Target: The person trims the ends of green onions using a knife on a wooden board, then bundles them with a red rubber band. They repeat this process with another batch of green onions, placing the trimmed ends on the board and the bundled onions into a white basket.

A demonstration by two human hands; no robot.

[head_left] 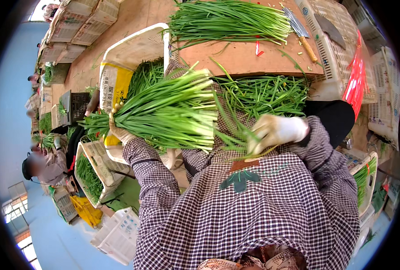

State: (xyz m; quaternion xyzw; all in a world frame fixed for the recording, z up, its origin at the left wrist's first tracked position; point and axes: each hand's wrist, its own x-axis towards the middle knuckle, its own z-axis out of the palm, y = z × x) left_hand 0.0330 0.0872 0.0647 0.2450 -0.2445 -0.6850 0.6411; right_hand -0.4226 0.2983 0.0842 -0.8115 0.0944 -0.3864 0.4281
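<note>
My gloved left hand (119, 125) is closed around the leafy end of a bunch of garlic chives (173, 111), whose pale cut ends fan out to the right over my lap. My gloved right hand (271, 131), somewhat blurred, has its fingers closed on several loose green leaves (237, 135). A heap of loose leaves (267, 94) lies just beyond it. On the wooden board (220, 60) rests a second bunch of chives (230, 23), with a wooden-handled knife (301, 35) beside its pale ends and a red tie (258, 49) in front.
A white plastic crate (136, 37) holding greens stands at the left, with another crate of greens (95, 175) below it. Red plastic strips (355, 81) hang over an upturned crate (331, 57) bearing a flat blade (330, 30). A co-worker (48, 165) sits at the far left.
</note>
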